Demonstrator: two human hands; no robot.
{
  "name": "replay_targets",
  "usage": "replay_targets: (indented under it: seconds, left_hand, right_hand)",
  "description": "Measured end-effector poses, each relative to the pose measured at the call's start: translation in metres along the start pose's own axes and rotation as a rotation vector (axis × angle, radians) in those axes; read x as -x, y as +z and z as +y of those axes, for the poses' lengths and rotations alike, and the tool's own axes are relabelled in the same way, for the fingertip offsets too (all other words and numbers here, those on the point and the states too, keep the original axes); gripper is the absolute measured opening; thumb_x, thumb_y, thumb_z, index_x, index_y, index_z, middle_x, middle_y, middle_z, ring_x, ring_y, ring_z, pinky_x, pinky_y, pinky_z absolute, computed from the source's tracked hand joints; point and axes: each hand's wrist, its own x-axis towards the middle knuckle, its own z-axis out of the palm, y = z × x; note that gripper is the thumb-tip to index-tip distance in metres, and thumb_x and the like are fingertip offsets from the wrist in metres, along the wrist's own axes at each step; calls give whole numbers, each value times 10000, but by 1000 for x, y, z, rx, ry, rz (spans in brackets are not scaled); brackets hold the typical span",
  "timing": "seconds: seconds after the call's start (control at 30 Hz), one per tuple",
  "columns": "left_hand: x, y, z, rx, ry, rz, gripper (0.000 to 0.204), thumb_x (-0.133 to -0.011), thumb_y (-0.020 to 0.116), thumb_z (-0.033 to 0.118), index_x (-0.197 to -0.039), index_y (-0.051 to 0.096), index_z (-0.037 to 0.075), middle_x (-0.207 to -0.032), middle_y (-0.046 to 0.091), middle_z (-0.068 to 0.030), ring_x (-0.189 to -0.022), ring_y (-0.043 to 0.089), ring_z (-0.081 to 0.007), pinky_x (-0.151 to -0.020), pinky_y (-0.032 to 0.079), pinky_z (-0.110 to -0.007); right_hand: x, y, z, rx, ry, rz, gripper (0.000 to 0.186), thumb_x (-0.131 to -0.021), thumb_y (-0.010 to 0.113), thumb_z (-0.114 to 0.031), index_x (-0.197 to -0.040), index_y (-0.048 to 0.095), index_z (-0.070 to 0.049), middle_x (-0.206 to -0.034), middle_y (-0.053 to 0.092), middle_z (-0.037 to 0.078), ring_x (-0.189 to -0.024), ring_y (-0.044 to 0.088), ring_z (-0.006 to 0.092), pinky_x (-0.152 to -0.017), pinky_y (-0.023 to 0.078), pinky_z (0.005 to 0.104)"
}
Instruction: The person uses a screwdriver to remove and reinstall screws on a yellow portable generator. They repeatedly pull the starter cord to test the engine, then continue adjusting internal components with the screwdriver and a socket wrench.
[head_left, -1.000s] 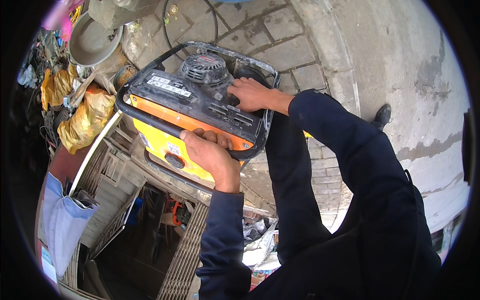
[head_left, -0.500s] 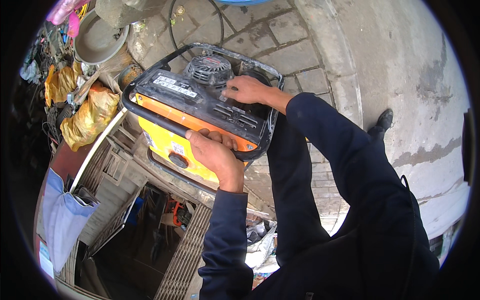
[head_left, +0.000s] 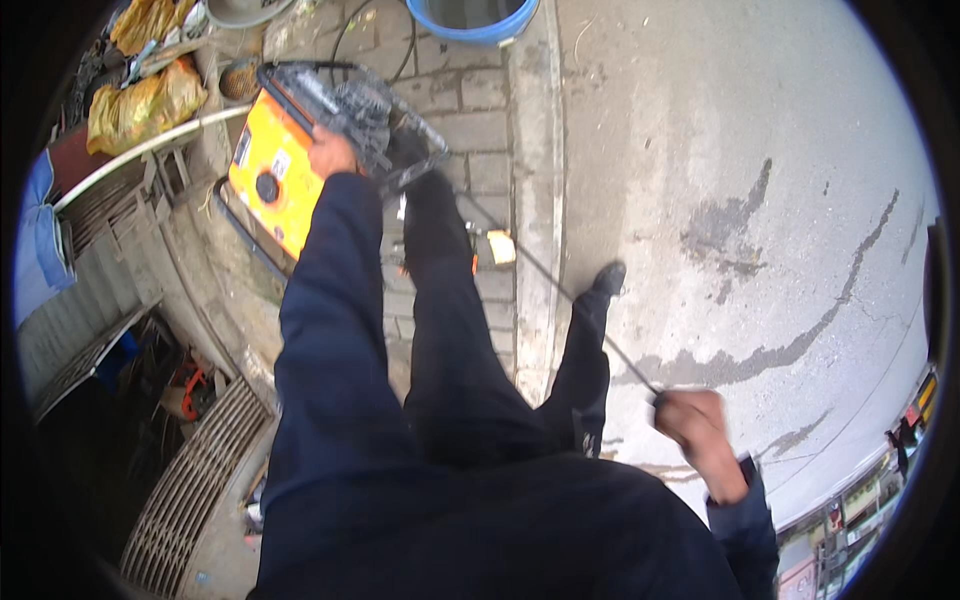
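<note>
A portable generator (head_left: 262,195) with a yellow and orange body and a black tube frame stands at the upper left, its top smeared by motion. My left hand (head_left: 332,153) is closed round the frame's upper bar; the sleeve and blur partly hide the fingers. Far back at the lower right, my right hand (head_left: 694,426) is closed on the black handle (head_left: 660,398) of the starter cord. That starter cord (head_left: 545,273) runs taut from the generator, across the kerb and past my legs. A black fuel cap (head_left: 267,186) shows on the yellow side.
At the top stands a blue tub (head_left: 480,28). Yellow bags (head_left: 145,108) and a round basin (head_left: 240,10) lie at the upper left. The stone kerb (head_left: 537,190) divides brick paving from the road. A slatted metal grille (head_left: 195,480) borders a dark opening lower left.
My right hand has moved from the generator's top far back to the lower right, drawing out the starter cord. My left hand still holds the frame. The whole view has shifted.
</note>
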Motion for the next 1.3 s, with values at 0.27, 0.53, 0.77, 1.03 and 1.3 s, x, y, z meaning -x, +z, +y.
replay_targets:
  seconds: [0.27, 0.53, 0.77, 1.03, 1.3]
  left_hand:
    - [-48, 65, 8, 308, -80, 8, 699, -1050, 426, 501, -999, 671, -152, -803, 699, -286, -699, 704, -421, -673, 543, -484]
    - [-44, 52, 4, 198, -7, -29, 689, -1069, 387, 486, -1027, 644, -151, -1024, 684, -380, -957, 667, -533, -871, 521, -550]
    - [-6, 27, 37, 67, 37, 70, 614, -1067, 418, 450, -1009, 646, -117, -1021, 679, -383, -971, 657, -545, -874, 508, -564]
    - [-5, 22, 40, 148, 34, 32, 533, -1072, 451, 372, -994, 611, -130, -940, 677, -362, -889, 669, -522, -806, 520, -547]
    - [-3, 18, 40, 145, 98, 18, 548, -1086, 431, 380, -1014, 598, -138, -949, 666, -365, -897, 650, -528, -822, 511, -536]
  right_hand:
    - [248, -114, 180, -992, -156, 1430, 360, -1053, 514, -252, -718, 444, -139, -650, 393, -18, -596, 384, 121, -584, 363, 314]
    - [-351, 12, 3, -161, -430, 399, 358, -1024, 617, -342, -841, 660, -38, -782, 628, 13, -744, 526, 114, -723, 424, 280]
    - [-525, 109, -114, 125, -323, 263, 368, -929, 691, -379, -998, 726, -19, -942, 727, 196, -922, 684, 345, -854, 515, 426]
    - [-641, 143, -113, 217, -211, 225, 381, -886, 705, -412, -1044, 763, -71, -1071, 742, 223, -1039, 697, 370, -910, 526, 429]
    - [-705, 174, -144, 244, -300, 220, 356, -879, 691, -377, -1100, 768, -109, -1026, 751, 210, -1035, 693, 395, -946, 525, 424]
